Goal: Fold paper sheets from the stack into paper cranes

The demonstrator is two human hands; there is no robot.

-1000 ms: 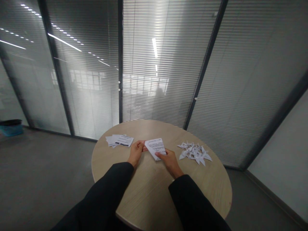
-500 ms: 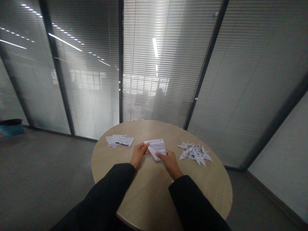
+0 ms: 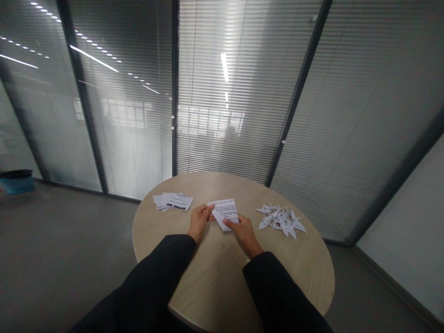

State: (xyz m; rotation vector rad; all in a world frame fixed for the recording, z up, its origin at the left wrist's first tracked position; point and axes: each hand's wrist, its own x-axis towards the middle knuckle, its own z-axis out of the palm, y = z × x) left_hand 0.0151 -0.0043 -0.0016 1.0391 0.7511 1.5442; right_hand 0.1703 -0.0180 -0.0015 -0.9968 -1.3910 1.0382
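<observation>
While the left hand (image 3: 200, 223) pinches the left edge of a printed paper (image 3: 224, 211), the right hand (image 3: 245, 234) grips its lower right corner with the thumb on top, holding it between them over the middle of the round tabletop (image 3: 215, 277). Beyond the left hand lie some loose, overlapping printed sheets (image 3: 178, 200), and near the right hand, to its right, sits a heap of pointed white folded-paper shapes (image 3: 281, 220).
</observation>
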